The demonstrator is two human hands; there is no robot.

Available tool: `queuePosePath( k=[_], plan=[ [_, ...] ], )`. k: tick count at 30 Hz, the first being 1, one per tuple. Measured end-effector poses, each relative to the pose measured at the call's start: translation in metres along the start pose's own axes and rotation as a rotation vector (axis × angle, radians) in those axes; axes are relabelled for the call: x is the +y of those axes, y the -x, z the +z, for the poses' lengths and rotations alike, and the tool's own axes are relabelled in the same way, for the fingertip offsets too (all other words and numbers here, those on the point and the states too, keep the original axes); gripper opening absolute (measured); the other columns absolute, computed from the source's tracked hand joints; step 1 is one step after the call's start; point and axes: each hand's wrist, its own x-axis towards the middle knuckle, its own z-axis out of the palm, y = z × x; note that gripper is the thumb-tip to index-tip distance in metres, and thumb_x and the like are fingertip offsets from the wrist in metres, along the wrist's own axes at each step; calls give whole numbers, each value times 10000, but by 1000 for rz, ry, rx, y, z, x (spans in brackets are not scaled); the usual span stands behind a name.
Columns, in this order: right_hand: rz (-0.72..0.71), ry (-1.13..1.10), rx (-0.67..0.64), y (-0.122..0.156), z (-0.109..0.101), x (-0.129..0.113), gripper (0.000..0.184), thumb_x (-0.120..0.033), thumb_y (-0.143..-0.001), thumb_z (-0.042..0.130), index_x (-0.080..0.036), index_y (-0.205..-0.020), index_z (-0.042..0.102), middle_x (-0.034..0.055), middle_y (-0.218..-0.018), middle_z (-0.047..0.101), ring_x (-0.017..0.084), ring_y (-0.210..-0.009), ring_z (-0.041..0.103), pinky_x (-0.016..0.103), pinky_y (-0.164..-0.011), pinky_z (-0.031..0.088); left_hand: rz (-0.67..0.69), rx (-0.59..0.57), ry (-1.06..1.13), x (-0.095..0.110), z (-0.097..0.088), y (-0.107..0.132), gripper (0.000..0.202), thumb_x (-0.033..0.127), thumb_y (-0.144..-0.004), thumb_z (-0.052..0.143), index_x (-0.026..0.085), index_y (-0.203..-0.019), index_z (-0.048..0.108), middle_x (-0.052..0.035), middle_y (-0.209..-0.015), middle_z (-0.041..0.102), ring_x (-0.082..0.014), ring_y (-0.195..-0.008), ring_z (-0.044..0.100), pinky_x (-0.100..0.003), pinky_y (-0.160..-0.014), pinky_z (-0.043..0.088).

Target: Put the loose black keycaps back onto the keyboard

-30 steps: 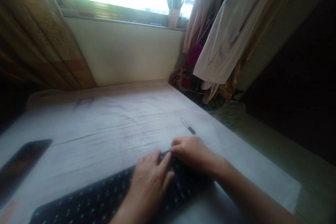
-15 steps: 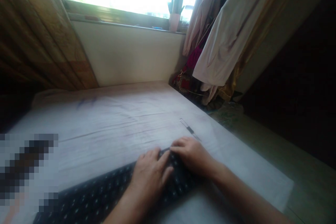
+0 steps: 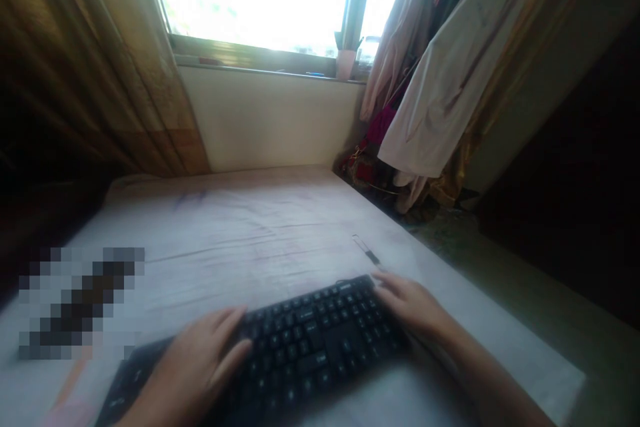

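A black keyboard [image 3: 320,340] with pale key markings lies slanted on a white sheet, its right end farther from me. My left hand [image 3: 195,360] rests over the keyboard's left part, fingers stretched forward, thumb apart, covering some keys. At the right end is my right hand [image 3: 413,303], its fingers extended at the far corner and edge. Its underside is hidden. Just beyond that hand lies a slim object with a dark band and a thin looped end [image 3: 371,256]; its kind is unclear.
The white sheet [image 3: 240,227] covers a broad flat surface. A pixelated dark patch [image 3: 85,307] lies at left. Clothes [image 3: 425,107] hang at right near the window. A pink pot [image 3: 346,64] stands on the sill, and a gold curtain [image 3: 165,100] hangs at left.
My hands have moved apart: the left slid left along the keyboard, the right moved to its right end. The middle keys now show. The camera view has shifted slightly.
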Motion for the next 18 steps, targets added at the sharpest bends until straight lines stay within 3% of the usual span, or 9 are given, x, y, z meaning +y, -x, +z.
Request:
queuePosePath(
  k=[5,10,13,15,16,18],
  plan=[
    [-48,-141,18,-4,20,10,637,-505,-794,445,-150,-1288,636,123,-1236,685,293,-1095,660,384,-870,550,-28,201,-113,-36,15,39,574,593,-919,420,321,-1420,484,-47,-1428,543,-331,-1314,486,-598,-1125,306],
    [-88,-128,111,-23,34,0,646,-532,-782,434,-138,-1247,650,144,-1244,671,309,-1110,638,431,-936,517,-46,157,-78,-31,11,33,562,567,-952,359,284,-1420,483,-53,-1422,548,-298,-1318,486,-587,-1148,266],
    [-89,-105,163,-30,41,-4,621,-535,-793,411,-140,-1191,676,153,-1215,682,317,-1129,627,455,-995,481,-84,129,-92,-43,-3,15,535,542,-942,357,282,-1374,535,-28,-1382,588,-247,-1285,522,-453,-1124,364],
    [-102,-112,208,-32,45,-2,610,-542,-805,395,-147,-1169,684,149,-1204,688,314,-1135,624,463,-1017,466,-142,152,-110,-66,-19,3,514,512,-932,356,264,-1318,587,-24,-1342,619,-213,-1252,550,-345,-1073,423],
    [-113,-122,228,-32,46,0,608,-546,-811,389,-151,-1168,684,145,-1204,689,310,-1139,621,462,-1023,462,-192,184,-129,-82,-28,-1,521,500,-924,355,236,-1302,598,-47,-1338,619,-232,-1256,543,-359,-1077,415],
    [-132,-144,251,-32,49,5,597,-549,-821,387,-162,-1163,685,132,-1198,694,301,-1141,622,454,-1025,463,-333,269,-192,-116,-49,-7,563,471,-887,367,136,-1273,603,-157,-1318,608,-343,-1244,532,-487,-1059,407]
  ],
)
